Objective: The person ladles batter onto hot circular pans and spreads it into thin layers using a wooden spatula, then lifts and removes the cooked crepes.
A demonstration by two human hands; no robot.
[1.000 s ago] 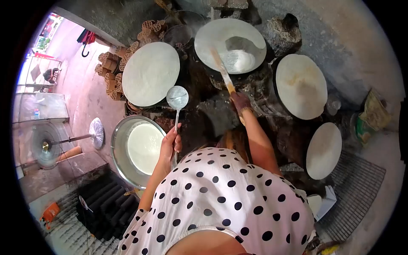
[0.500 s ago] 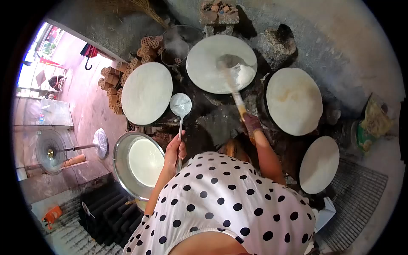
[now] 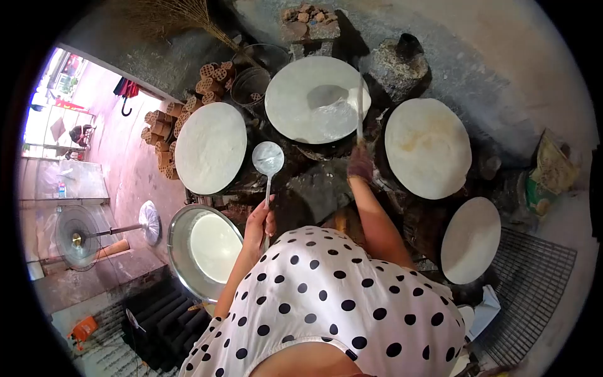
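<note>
My left hand (image 3: pixel 259 227) is wrapped round the handle of a metal ladle (image 3: pixel 268 158); its round bowl carries a whitish coating. My right hand (image 3: pixel 360 166), in a dark glove, grips a long spreading stick (image 3: pixel 360 113), slightly blurred, that reaches over the right edge of the far round griddle (image 3: pixel 298 81). On that pale disc a glossy wet patch of white batter (image 3: pixel 333 119) lies right of centre, beside a dark shadow. Left of my left hand stands a wide metal basin (image 3: pixel 181 251) of white batter (image 3: pixel 217 248).
Round pale discs stand at the left (image 3: pixel 211 147), the right (image 3: pixel 427 147) and the lower right (image 3: pixel 471 242). Perforated clay briquettes (image 3: pixel 162 135) are stacked at the left, near a floor fan (image 3: pixel 78 237). Black cylinders (image 3: pixel 157 320) lie below the basin. A wire rack (image 3: pixel 534 295) lies at right.
The stick has swung right, from the griddle's middle to its right edge, and my right hand has moved up. The white batter mound is now flattened. My left hand still holds the ladle.
</note>
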